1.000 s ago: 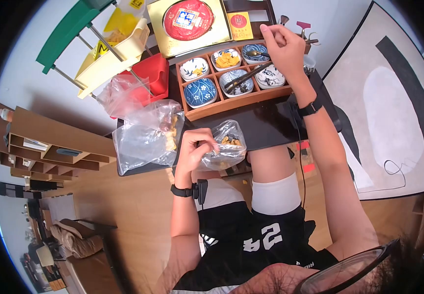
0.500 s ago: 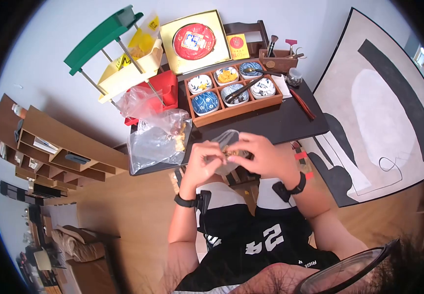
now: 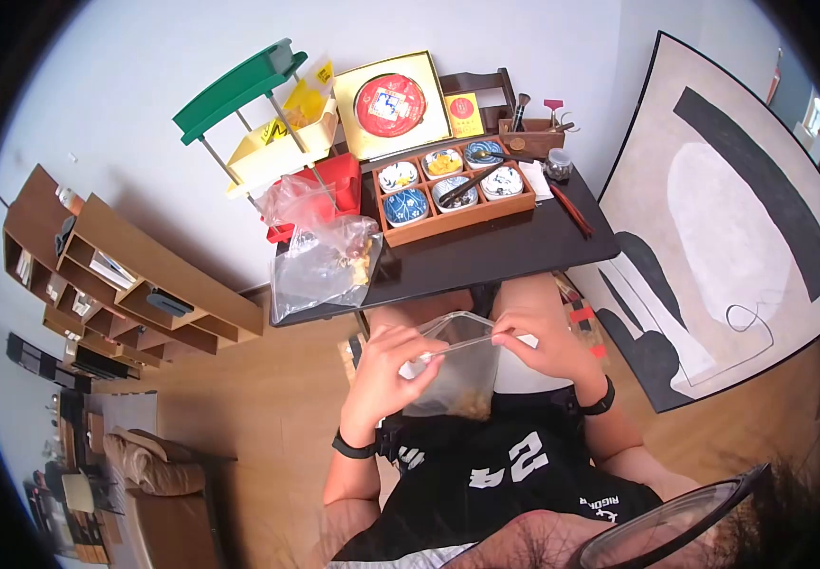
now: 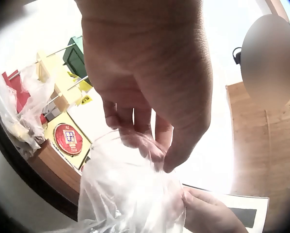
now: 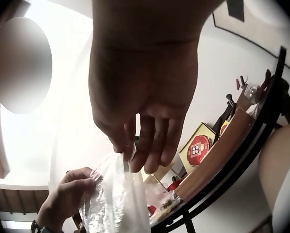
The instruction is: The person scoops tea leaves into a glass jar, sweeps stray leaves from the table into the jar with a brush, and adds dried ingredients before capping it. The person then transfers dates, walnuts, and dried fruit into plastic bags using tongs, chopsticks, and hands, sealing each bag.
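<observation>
A clear plastic bag [image 3: 457, 379] hangs over the lap, its mouth spread between both hands. Brownish pieces lie in its bottom corner. My left hand [image 3: 386, 370] pinches one side of the rim between thumb and fingers, also visible in the left wrist view, where the bag [image 4: 130, 189] droops below the fingertips. Opposite it, my right hand [image 3: 547, 341] pinches the other side of the rim; in the right wrist view the bag [image 5: 118, 194] hangs from its thumb and fingers.
On the dark table [image 3: 486, 251] stands a wooden compartment tray [image 3: 467, 218] with several small bowls. Another clear bag [image 3: 310, 284] lies at the left front, beside a red bin [image 3: 344, 185] and tiered rack. Red tongs [image 3: 573, 211] and a jar [image 3: 558, 166] are at right.
My right hand has come down from above the tray to the bag. Both hands have drawn the bag off the table edge toward the lap and spread its mouth.
</observation>
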A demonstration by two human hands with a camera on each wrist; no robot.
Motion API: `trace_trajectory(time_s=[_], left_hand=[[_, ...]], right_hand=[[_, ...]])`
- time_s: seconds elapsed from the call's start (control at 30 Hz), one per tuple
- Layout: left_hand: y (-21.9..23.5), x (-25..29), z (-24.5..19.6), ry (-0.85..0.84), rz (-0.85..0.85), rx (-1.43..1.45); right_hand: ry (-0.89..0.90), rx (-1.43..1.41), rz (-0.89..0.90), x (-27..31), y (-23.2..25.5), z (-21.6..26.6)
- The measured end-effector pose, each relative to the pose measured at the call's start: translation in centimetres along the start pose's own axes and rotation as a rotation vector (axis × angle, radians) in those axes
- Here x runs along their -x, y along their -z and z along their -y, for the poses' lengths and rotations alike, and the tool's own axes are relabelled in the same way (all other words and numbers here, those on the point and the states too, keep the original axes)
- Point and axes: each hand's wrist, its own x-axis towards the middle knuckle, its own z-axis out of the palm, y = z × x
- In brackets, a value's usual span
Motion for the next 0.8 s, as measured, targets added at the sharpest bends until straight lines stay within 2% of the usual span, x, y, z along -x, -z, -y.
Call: trace_trajectory(time_s=[0.1, 0.17, 0.2, 0.23, 0.3, 0.37, 0.43, 0.53, 0.6, 0.63, 0.7, 0.8], left_hand=[[0.1, 1.1, -1.2, -0.036, -0.057, -0.018], [-1.0, 2.1, -2.1, 0.038, -0.040, 0.087], [-1.4, 2.8, -2.9, 0.111, 0.022, 0.086], [-1.9, 3.1, -3.1, 0.112, 0.020, 0.079], [-3.0, 4.0, -2.9, 0.058, 0.032, 0.040], [-3.5, 4.6, -2.1, 0.085, 0.098, 0.011], [-3.7, 4.6, -2.0, 0.117, 0.041, -0.146], [-3.4, 4.5, -3.2, 0.075, 0.003, -0.175], [-3.5, 5.0, -4.3, 0.050, -0.010, -0.164], [-3.5, 5.3, -4.6, 0.091, 0.062, -0.109], [-4.2, 5.6, -4.8, 0.129, 0.138, -0.046], [-5.7, 5.9, -4.8, 0.088, 0.146, 0.011]], right_hand=[[0.094, -0.065, -0.060, 0.7, -0.1, 1.3], [0.110, -0.085, -0.062, 1.2, -0.2, 2.1], [0.123, -0.101, -0.064, 1.4, -0.3, 2.3], [0.130, -0.105, -0.063, 1.7, -0.5, 2.5], [0.101, -0.119, -0.036, 2.6, -0.7, 2.6], [0.085, -0.111, -0.048, 3.0, -0.8, 2.0], [0.004, -0.038, -0.074, 3.3, -1.0, 0.9], [0.015, -0.123, -0.026, 4.7, -0.8, 1.1], [0.006, -0.201, 0.014, 5.7, -1.0, 0.5], [-0.012, -0.205, 0.013, 6.1, -1.1, -0.1], [-0.047, -0.050, -0.035, 6.6, -1.1, -1.2], [-0.117, -0.046, -0.030, 7.7, -1.2, -1.9]])
